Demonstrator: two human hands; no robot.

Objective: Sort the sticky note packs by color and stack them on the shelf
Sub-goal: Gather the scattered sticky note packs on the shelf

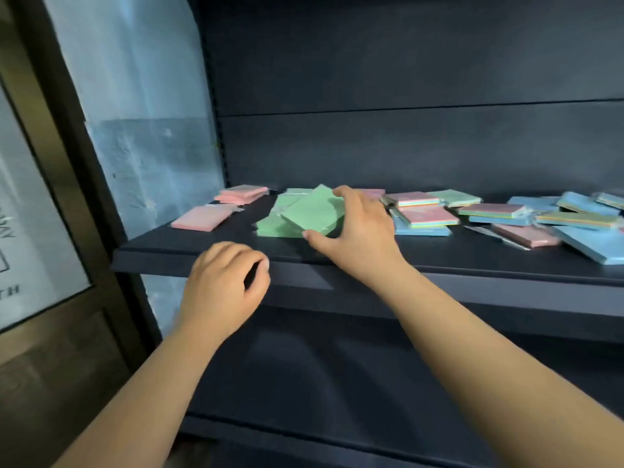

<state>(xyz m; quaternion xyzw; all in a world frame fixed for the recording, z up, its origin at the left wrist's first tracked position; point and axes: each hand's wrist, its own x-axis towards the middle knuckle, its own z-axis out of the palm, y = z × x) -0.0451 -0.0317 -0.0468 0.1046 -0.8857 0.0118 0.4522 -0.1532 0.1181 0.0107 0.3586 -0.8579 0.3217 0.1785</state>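
Note:
A dark shelf (209, 251) carries sticky note packs. My right hand (358, 231) grips a green pack (312, 212), thumb at its near corner and fingers over its far edge, tilted on top of a green pile (275, 228). Pink packs lie at the left: one flat (202, 217) near the front and a small stack (241, 194) behind it. My left hand (226, 282) hovers in front of the shelf edge, fingers curled loosely, holding nothing.
To the right lies an unsorted heap of multicolour packs (425, 216), blue packs (587, 243) and a pink pack (526, 235). A lower shelf (337, 373) sits beneath. A plastic-covered panel (145, 146) and a framed door (50, 231) stand at the left.

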